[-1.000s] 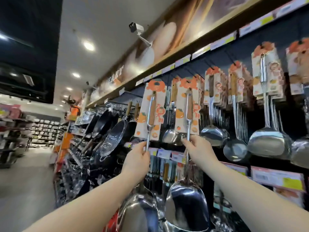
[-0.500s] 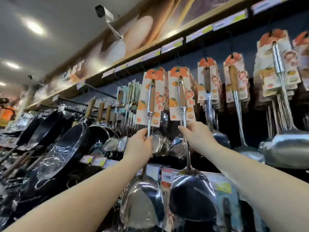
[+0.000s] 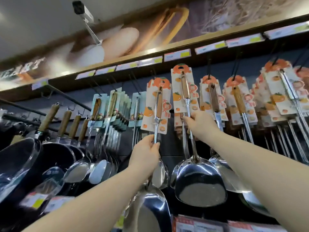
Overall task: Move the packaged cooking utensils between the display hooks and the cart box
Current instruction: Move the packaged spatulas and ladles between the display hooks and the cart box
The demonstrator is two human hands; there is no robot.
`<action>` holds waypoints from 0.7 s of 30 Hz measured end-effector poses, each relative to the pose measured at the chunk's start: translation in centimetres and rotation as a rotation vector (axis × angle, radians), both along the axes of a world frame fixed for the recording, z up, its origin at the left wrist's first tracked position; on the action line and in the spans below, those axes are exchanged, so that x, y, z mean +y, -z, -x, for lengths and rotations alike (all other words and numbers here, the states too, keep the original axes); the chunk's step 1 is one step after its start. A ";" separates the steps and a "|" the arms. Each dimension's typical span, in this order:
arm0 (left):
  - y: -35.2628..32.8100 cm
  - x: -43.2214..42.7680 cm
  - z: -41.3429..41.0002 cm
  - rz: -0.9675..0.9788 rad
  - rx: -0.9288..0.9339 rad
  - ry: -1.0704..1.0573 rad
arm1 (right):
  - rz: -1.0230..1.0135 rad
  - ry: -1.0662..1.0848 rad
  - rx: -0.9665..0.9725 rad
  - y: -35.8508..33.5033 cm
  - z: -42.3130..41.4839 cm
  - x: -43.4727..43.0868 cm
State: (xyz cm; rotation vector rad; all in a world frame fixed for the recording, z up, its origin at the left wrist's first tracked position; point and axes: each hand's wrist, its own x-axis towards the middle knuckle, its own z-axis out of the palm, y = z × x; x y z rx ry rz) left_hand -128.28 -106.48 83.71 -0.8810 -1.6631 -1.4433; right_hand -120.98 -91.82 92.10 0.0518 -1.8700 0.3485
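The left spatula (image 3: 156, 113) and the right spatula (image 3: 185, 88), each on an orange-printed card, are held up at the hook row, the right one higher (whether either hangs on a hook is unclear). The left hand (image 3: 145, 153) grips the left spatula's steel shaft below its card, and the right hand (image 3: 199, 124) grips the other's likewise. Carded utensils (image 3: 237, 101) hang to the right, dark pans (image 3: 20, 161) to the left.

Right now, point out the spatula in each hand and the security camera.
Left-hand spatula (image 3: 159, 106): head view, on its wooden handle.
Right-hand spatula (image 3: 200, 183): head view, on its steel blade.
Security camera (image 3: 82, 10): head view, on its housing.
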 end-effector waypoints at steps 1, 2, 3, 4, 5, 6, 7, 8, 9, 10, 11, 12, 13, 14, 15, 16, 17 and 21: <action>-0.3 0.1 0.2 -0.005 0.015 0.007 | -0.009 0.004 0.004 -0.5 0.3 0.0; -0.6 0.2 0.4 -0.009 0.035 0.014 | -0.014 0.003 0.009 -0.9 0.6 -0.1; -0.8 0.3 0.6 -0.015 0.042 0.026 | -0.019 0.004 0.012 -1.2 0.8 -0.1; -1.0 0.4 0.8 -0.021 0.048 0.040 | -0.024 0.011 0.015 -1.4 1.0 -0.3; -1.2 0.4 0.9 -0.026 0.053 0.049 | -0.029 0.021 0.018 -1.7 1.2 -0.4; -1.5 0.5 1.1 -0.032 0.059 0.056 | -0.032 0.030 0.021 -1.9 1.4 -0.5; -1.6 0.6 1.3 -0.039 0.057 0.065 | -0.031 0.035 0.022 -2.2 1.5 -0.5; -1.8 0.6 1.4 -0.047 0.056 0.077 | -0.028 0.038 0.026 -2.5 1.7 -0.6; -1.9 0.8 1.6 -0.054 0.055 0.087 | -0.024 0.039 0.029 -2.8 1.9 -0.5; -2.0 0.9 1.7 -0.059 0.055 0.093 | -0.018 0.034 0.032 -3.0 2.0 -0.5; -2.0 1.0 1.9 -0.062 0.054 0.095 | -0.013 0.029 0.032 -3.1 2.2 -0.5; -2.1 1.1 2.0 -0.064 0.055 0.095 | -0.012 0.026 0.032 -3.2 2.4 -0.4; -2.1 1.2 2.2 -0.069 0.053 0.096 | -0.012 0.024 0.029 -3.4 2.6 -0.4; -2.1 1.2 2.3 -0.075 0.050 0.102 | -0.014 0.022 0.027 -3.4 2.8 -0.3; -2.1 1.3 2.5 -0.080 0.046 0.109 | -0.012 0.018 0.023 -3.5 3.1 -0.3; -2.1 1.3 2.6 -0.083 0.046 0.112 | -0.011 0.018 0.020 -3.4 3.4 -0.2; -2.0 1.3 2.7 -0.085 0.046 0.114 | -0.012 0.023 0.016 -3.3 3.7 0.0; -2.0 1.3 3.1 -0.092 0.045 0.120 | 0.002 0.065 -0.004 -2.7 5.2 1.0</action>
